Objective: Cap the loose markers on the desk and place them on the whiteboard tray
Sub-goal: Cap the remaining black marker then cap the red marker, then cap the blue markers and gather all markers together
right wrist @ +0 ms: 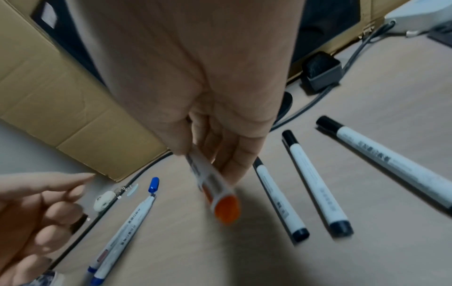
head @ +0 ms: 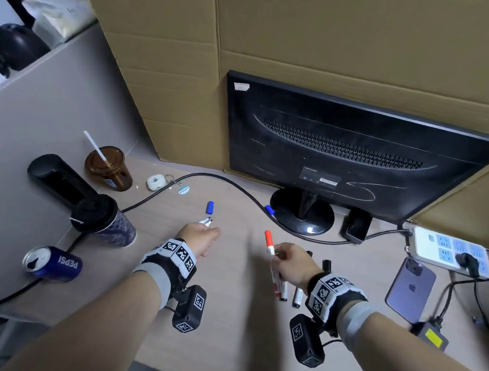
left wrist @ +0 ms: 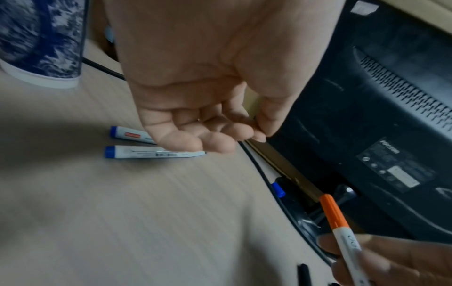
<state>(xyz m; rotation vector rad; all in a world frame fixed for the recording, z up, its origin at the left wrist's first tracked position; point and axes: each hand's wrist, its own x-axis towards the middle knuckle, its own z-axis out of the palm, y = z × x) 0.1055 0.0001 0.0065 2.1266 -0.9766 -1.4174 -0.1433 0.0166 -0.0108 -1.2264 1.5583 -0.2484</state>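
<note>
My right hand (head: 279,256) grips a white marker with an orange cap (head: 268,240), held above the desk; the same marker (right wrist: 215,191) shows in the right wrist view. My left hand (head: 202,234) hovers with loosely curled fingers, holding nothing, just over two uncapped blue markers (left wrist: 151,152) that lie side by side. One loose blue cap (head: 210,207) lies just beyond their tips. A second blue cap (head: 269,209) sits by the monitor base. Three capped black markers (right wrist: 315,183) lie on the desk under and right of my right hand.
A monitor (head: 341,151) on a round base stands at the back with a black cable (head: 237,187) curving across the desk. Two cups (head: 104,222), a Pepsi can (head: 55,263) and a keyring (head: 158,181) stand left; a phone (head: 411,287) and power strip (head: 450,249) lie right.
</note>
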